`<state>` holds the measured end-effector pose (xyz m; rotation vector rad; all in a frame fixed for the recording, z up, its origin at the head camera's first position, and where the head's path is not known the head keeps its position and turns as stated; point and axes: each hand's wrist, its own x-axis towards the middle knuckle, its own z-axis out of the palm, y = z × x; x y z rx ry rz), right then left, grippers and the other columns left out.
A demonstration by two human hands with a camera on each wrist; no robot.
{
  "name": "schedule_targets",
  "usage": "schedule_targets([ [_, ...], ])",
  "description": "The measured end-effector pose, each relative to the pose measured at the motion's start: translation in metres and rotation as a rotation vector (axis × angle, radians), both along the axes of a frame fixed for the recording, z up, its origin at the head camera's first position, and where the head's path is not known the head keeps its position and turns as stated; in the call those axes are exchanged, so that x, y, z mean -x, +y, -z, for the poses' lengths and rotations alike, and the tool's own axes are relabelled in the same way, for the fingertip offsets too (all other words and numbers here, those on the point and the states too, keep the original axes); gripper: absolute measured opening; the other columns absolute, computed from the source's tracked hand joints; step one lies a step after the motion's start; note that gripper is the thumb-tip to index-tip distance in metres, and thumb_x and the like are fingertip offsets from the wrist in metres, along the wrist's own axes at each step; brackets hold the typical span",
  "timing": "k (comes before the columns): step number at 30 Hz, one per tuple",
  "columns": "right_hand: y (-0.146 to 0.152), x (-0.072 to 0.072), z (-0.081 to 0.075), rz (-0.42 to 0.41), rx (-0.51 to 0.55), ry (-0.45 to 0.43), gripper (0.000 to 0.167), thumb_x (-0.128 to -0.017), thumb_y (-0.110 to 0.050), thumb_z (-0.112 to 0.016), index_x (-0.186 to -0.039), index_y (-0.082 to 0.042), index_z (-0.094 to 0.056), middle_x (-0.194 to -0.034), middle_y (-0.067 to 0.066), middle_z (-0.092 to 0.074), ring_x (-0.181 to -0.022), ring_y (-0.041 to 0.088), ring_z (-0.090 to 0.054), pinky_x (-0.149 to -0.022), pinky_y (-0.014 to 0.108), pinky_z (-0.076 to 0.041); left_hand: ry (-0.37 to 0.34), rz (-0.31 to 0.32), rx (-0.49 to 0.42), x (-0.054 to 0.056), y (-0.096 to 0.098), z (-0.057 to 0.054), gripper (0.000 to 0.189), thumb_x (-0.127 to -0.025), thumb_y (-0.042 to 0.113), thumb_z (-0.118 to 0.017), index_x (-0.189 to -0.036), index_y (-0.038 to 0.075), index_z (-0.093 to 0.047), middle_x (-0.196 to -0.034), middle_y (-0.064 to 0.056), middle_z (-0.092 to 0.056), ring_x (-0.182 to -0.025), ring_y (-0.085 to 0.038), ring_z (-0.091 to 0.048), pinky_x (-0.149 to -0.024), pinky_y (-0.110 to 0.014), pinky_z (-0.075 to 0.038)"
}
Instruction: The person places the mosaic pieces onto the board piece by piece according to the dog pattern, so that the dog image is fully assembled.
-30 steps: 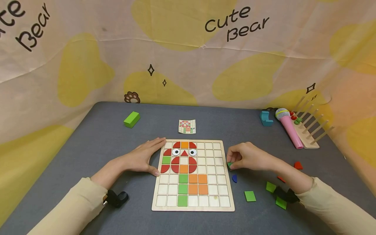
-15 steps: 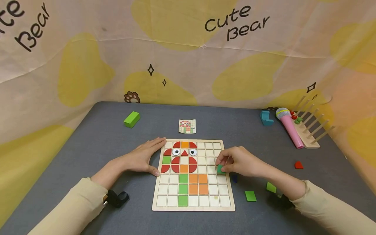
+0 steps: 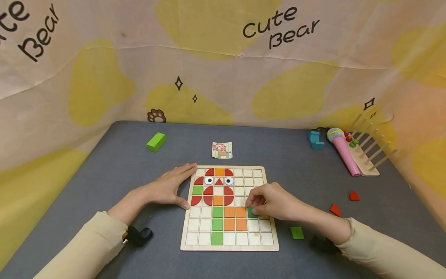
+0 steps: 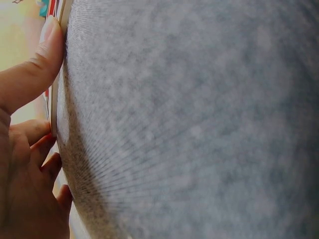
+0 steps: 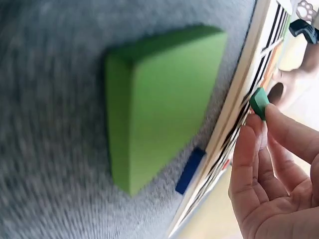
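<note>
A wooden grid board [image 3: 229,248] lies on the grey table, bearing red, orange and green tiles and two round eye pieces. My left hand [image 3: 168,188] rests along its left edge, thumb and fingers spread; in the left wrist view the thumb [image 4: 47,52] lies against the board's side. Between thumb and fingertips my right hand [image 3: 275,201] pinches a dark green tile [image 3: 251,212], close over the cell right of the upper orange tiles [image 3: 241,212]. The right wrist view shows that same green tile [image 5: 258,102] partly covered by the fingertips.
Right of the board lie a light green tile [image 3: 297,233], two red pieces [image 3: 354,196] and a blue piece [image 5: 190,171]. A picture card [image 3: 222,150] lies behind the board. Farther off are a green block [image 3: 156,142], a teal block [image 3: 315,140], a pink microphone [image 3: 345,155] and a pegged stand [image 3: 369,169].
My right hand has carried the dark green tile from beside the board's right edge leftward over the board, toward the orange tiles. My left hand has stayed in place.
</note>
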<state>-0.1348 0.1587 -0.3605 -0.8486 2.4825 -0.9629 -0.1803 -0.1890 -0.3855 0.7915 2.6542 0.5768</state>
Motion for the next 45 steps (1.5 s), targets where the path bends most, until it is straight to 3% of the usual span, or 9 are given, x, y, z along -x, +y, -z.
schedule_targets([
  [32,-0.009,-0.003,0.006,0.048,-0.060,0.076,0.015,-0.080,-0.001,-0.076,-0.081,-0.016,-0.073,-0.070,-0.009,-0.067,-0.064,-0.002,-0.052,-0.059,0.015,-0.048,-0.009,-0.003,0.002,-0.001,-0.001,0.001,0.115,-0.067,0.046,-0.086,-0.157,0.010,-0.024,-0.167,-0.009,-0.020,-0.155,-0.037,-0.017,-0.123,-0.063,-0.017],
  [38,0.000,-0.003,-0.004,0.079,-0.081,0.149,0.013,-0.081,-0.005,-0.076,-0.087,-0.017,-0.074,-0.079,-0.009,-0.067,-0.068,0.000,-0.053,-0.059,0.016,-0.047,-0.013,-0.006,0.004,-0.001,0.000,0.000,0.115,-0.068,0.046,-0.086,-0.157,0.010,-0.024,-0.167,-0.009,-0.020,-0.155,-0.037,-0.017,-0.123,-0.063,-0.017],
  [45,0.034,0.002,-0.018,0.070,-0.042,0.168,0.013,-0.083,-0.008,-0.076,-0.092,-0.016,-0.074,-0.082,-0.009,-0.067,-0.070,-0.002,-0.055,-0.062,0.017,-0.050,-0.014,-0.012,0.007,-0.001,0.001,-0.001,0.115,-0.067,0.046,-0.086,-0.157,0.009,-0.024,-0.167,-0.009,-0.020,-0.155,-0.036,-0.017,-0.123,-0.063,-0.016],
])
